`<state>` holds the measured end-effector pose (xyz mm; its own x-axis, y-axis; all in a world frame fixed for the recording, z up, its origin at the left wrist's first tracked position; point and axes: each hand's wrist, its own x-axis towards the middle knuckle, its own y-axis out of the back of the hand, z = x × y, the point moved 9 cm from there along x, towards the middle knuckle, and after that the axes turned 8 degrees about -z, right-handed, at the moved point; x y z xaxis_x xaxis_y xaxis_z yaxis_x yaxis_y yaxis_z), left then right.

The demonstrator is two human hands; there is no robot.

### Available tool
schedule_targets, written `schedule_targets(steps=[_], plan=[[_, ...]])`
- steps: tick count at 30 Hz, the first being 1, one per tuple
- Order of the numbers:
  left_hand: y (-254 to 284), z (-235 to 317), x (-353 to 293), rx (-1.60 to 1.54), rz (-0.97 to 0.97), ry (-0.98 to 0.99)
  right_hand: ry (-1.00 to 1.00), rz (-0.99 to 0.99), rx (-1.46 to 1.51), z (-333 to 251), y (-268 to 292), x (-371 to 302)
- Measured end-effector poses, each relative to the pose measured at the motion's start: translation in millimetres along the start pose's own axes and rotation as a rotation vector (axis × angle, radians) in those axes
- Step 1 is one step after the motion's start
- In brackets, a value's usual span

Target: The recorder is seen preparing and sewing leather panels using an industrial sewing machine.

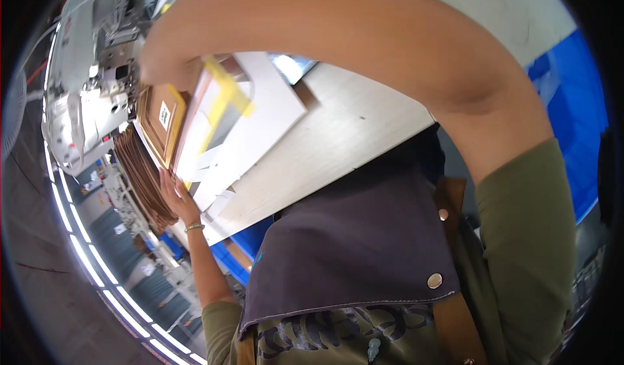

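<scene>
My left hand [177, 199] reaches to the near edge of a brown panel with a yellow border [177, 115] and a small white label. Its fingers are stretched out along that edge and the white sheets beside it. Bent across the top of the view, my right arm brings my right hand [164, 67] over the panel's far end. That hand is smeared by motion, and its fingers are hidden. Right of the panel lies a white board [270, 115] with yellow strips [224, 98] on it. Loose white paper pieces [218, 202] lie near my left wrist.
A metal machine [81, 98], seemingly a sewing machine, stands at the left beside the panel. Below it hangs or stands a bundle of brown strips or sheets [144, 180]. The pale table [351, 121] has its edge close to my apron. Blue material [575, 111] is at the right.
</scene>
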<state>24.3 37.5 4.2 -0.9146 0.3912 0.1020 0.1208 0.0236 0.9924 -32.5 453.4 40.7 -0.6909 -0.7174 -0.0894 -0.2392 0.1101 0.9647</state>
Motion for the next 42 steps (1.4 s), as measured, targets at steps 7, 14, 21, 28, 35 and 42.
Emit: schedule_targets(steps=[7, 14, 21, 28, 35, 42], plan=[[2.4, 3.5, 2.4, -0.216, -0.032, -0.081, 0.026, 0.003, -0.069, -41.4, -23.6, -35.6], [5.3, 7.2, -0.1, -0.225, -0.085, -0.09, -0.04, 0.131, -0.044, -45.4, -49.7, -55.4], [6.8, 4.3, 2.5, -0.262, -0.039, -0.076, -0.153, 0.212, -0.065, -49.0, -44.9, -44.9], [6.2, -0.5, 1.1, -0.272, -0.049, -0.032, -0.16, 0.22, -0.084, -50.9, -36.7, -49.7], [9.8, 0.0, 7.5, -0.226, -0.029, -0.039, -0.2, 0.151, -0.079, -48.8, -44.0, -44.2], [4.3, -7.5, 4.8, -0.272, -0.025, -0.019, -0.231, 0.142, -0.031, -43.8, -43.1, -42.3]])
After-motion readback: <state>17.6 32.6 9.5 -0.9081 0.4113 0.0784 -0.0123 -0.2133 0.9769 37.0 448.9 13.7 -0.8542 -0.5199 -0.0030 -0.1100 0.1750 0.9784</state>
